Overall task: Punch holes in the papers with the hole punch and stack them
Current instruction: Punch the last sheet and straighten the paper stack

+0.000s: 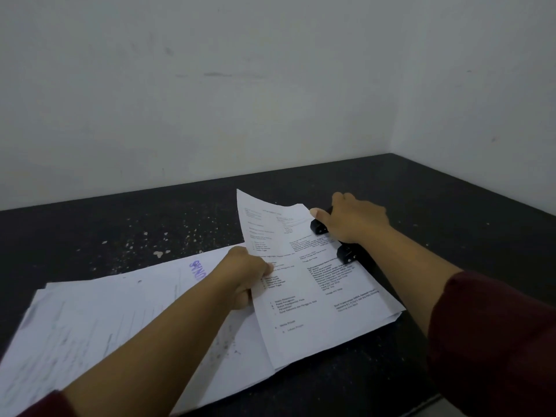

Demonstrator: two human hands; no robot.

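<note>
My left hand [245, 275] pinches the left edge of a few printed sheets [313, 293], lifting that side off the dark table. The sheets' right edge runs into a black hole punch [346, 254], which stands at the right of the papers. My right hand [352, 218] lies palm-down on top of the punch, fingers closed over its lever, hiding most of it. Only two black ends of the punch show beside the hand.
A loose stack of other papers [99, 323] lies at the left, one sheet with a purple stamp [198, 269]. The dark speckled table [168, 224] meets white walls [270, 85] behind and at the right, forming a corner.
</note>
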